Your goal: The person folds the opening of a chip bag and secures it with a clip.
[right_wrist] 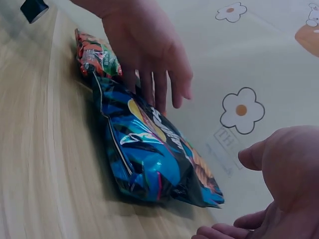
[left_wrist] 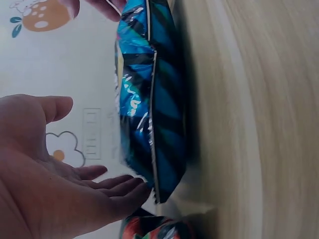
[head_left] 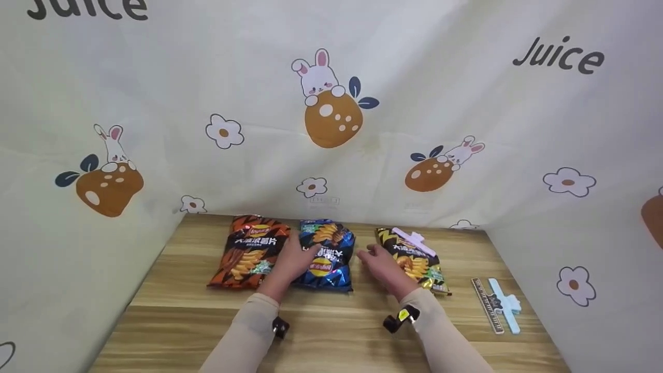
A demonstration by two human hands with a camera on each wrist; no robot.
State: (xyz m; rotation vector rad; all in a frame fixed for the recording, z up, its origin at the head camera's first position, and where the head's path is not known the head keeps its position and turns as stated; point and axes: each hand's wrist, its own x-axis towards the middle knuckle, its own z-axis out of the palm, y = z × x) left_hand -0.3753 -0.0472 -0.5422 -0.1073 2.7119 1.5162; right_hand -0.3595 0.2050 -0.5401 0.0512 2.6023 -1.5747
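Observation:
A blue chip bag (head_left: 326, 272) lies flat on the wooden table with its printing upside down in the head view. At its left side is my left hand (head_left: 296, 259), fingers straight and fingertips at the bag's edge in the left wrist view. My right hand (head_left: 382, 264) hovers to the bag's right, fingers loosely bent and nothing in them, apart from the bag in the right wrist view. Left of the left hand lies an orange chip bag (head_left: 248, 259). Beyond the right hand is a black-and-yellow chip bag (head_left: 414, 264) with a lilac bag clip (head_left: 414, 241) across its top.
At the table's right are two more bag clips, a dark patterned one (head_left: 487, 305) and a light blue one (head_left: 505, 306). A printed cloth backdrop (head_left: 259, 171) rises behind the bags and along both sides of the wooden table (head_left: 171, 321).

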